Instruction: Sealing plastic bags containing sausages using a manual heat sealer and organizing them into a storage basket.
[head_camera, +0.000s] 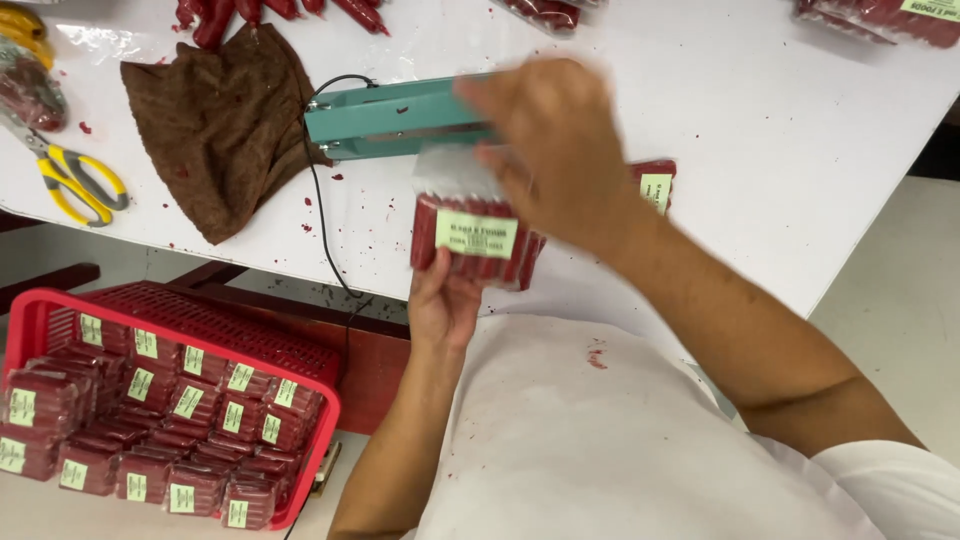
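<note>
while the left hand (443, 303) grips the sausage packet (470, 235), the right hand (560, 150) pinches its top.

red pack (470, 235) (green label) | teal sealer (395, 118) | brown cloth (225, 125) | red basket (200, 325)

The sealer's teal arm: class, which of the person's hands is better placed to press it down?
Probably right: the right hand already hovers over the sealer's teal arm, while the left hand supports the packet of red sausages from below.
</note>
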